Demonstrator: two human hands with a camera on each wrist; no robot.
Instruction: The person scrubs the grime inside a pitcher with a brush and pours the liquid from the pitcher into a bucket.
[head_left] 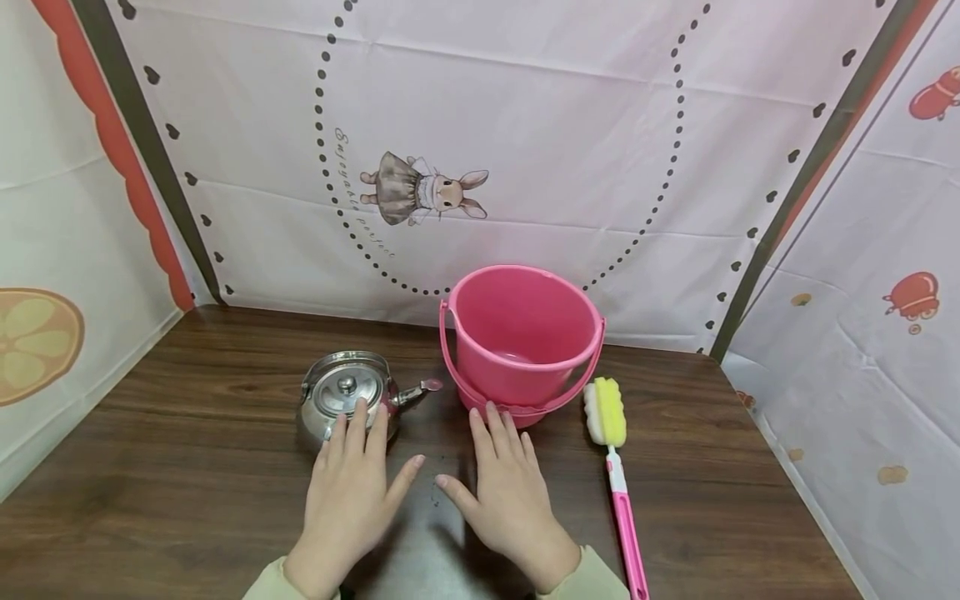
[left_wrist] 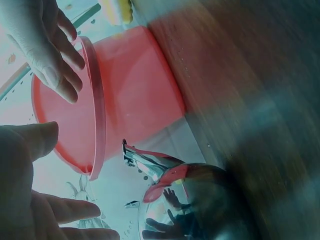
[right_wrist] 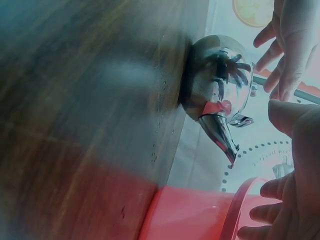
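Observation:
Both hands hover above the table with straight, spread fingers, palms down, holding nothing. My left hand point(head_left: 348, 492) is just in front of a shiny steel kettle point(head_left: 311, 425), its fingertips overlapping the kettle in the head view. My right hand point(head_left: 513, 500) is in front of a pink bucket point(head_left: 517, 379), whose handle hangs down at the front. The wrist views show gaps between the hands and both objects. The kettle's spout point(head_left: 412, 393) points right, towards the bucket. Right of the bucket lies a sponge brush point(head_left: 611, 412) with a yellow and white head and a pink handle.
Everything stands on a dark brown wooden table point(head_left: 187, 450). A pale printed cloth point(head_left: 525, 142) with a rabbit figure hangs behind it, close to the bucket. Similar cloth walls point(head_left: 862, 350) border the left and right sides. Small drops or specks point(head_left: 435, 500) dot the tabletop between the hands.

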